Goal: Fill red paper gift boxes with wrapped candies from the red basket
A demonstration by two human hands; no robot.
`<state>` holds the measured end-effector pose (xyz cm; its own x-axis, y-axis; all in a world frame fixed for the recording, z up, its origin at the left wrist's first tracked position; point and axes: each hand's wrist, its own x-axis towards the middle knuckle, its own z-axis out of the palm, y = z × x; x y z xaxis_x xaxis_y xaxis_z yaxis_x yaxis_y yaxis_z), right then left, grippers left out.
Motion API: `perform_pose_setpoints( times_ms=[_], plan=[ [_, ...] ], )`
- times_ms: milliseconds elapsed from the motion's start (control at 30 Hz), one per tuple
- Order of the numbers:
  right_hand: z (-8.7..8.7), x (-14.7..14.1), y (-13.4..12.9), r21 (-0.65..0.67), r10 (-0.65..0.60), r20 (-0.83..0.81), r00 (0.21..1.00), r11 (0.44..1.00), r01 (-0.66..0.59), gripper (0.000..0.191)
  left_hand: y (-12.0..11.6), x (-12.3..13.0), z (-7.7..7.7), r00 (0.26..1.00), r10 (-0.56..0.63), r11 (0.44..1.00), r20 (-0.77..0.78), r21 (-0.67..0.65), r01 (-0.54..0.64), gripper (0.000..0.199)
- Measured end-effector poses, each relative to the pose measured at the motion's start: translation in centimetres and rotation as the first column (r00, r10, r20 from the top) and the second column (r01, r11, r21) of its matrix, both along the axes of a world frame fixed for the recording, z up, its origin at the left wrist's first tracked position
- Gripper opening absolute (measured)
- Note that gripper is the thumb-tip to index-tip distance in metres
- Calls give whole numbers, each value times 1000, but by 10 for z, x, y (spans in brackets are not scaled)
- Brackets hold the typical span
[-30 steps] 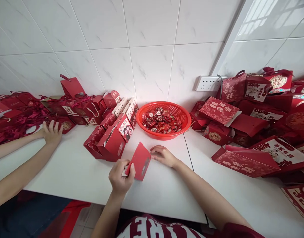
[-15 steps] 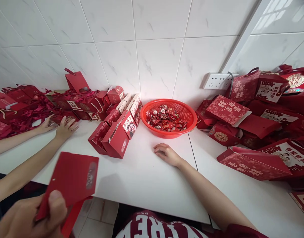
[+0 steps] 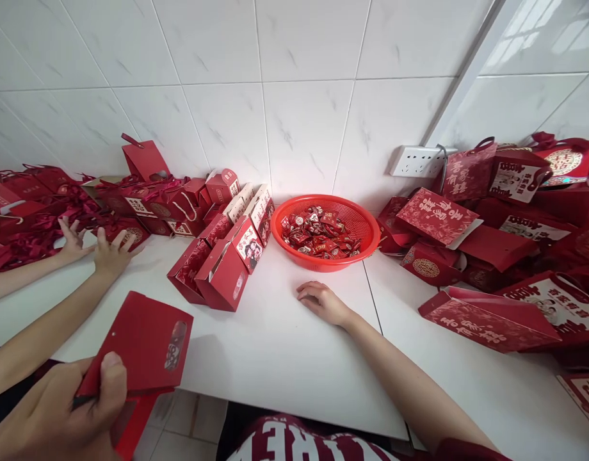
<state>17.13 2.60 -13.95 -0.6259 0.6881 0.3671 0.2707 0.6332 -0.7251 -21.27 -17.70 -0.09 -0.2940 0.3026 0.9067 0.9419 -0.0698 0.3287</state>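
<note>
At the lower left, my left hand (image 3: 83, 400) is closed on a folded red box (image 3: 143, 342), with the thumb across its near side. The box has a small oval window, and a bright red flap hangs below it. My right hand (image 3: 324, 302) rests on the white table, loosely curled with a gap by the thumb and nothing visible in it. Just beyond it is a red plastic basket (image 3: 323, 264) of small wrapped sweets (image 3: 318, 234). Rows of red boxes (image 3: 223, 276) stand left of the basket.
Another person's two hands (image 3: 109, 255) are spread by piled red boxes and ribbons (image 3: 68, 205) at the far left. More red boxes (image 3: 438, 214) are heaped on the right, below a white power strip (image 3: 419, 160). The white table (image 3: 275, 358) meets a tiled wall.
The held box has turned slightly and shifted a little to the right in my left hand. The other person's hands have moved left, fingers spread wider. My right hand remains at rest.
</note>
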Motion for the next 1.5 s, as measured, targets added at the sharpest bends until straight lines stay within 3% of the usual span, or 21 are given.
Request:
perform_pose_setpoints(
  times_ms=[100,200,333,433,633,833,1000,1133,1267,1333,1400,1467,1500],
  plan=[
    [0,0,0,-3,4,-2,1000,1000,-4,15,0,-3,-3,927,143,988,-347,3,-152,21],
    [0,1,-1,-9,9,0,1000,1000,-9,15,8,-4,-18,859,190,972,-475,-33,-233,18],
    [-1,1,-1,-10,15,2,1000,1000,-15,16,22,-19,-49,894,148,966,-423,-134,-223,11],
    [-1,1,-1,-6,15,2,1000,1000,-15,16,23,-33,-62,937,118,971,-330,-160,-178,9],
    [-2,1,0,6,12,-1,1000,1000,-12,16,17,-34,-57,937,92,971,-337,-180,-160,19],
    [-4,1,1,13,14,2,1000,1000,-14,16,31,-18,-58,922,180,946,-343,-196,-258,19],
    [-3,0,1,31,10,0,1000,999,-10,16,38,-20,-59,940,195,932,-281,-247,-267,27],
    [0,-1,1,57,4,7,1000,998,-4,15,36,-17,-46,940,223,936,-259,-214,-281,33],
    [7,-1,4,79,4,48,999,997,-8,14,39,12,-18,906,109,991,-410,-23,-130,65],
    [18,-1,4,82,19,82,996,996,-25,13,48,41,-8,887,45,991,-460,134,18,60],
    [40,1,-3,77,20,109,994,997,-29,12,61,80,-6,869,-115,954,-482,190,231,46],
    [74,5,-19,84,8,106,994,996,-17,15,79,122,-13,777,-385,880,-498,57,472,34],
    [95,9,-31,103,19,91,996,994,-29,15,88,143,-20,713,-518,817,-472,-28,576,28]
  ],
)
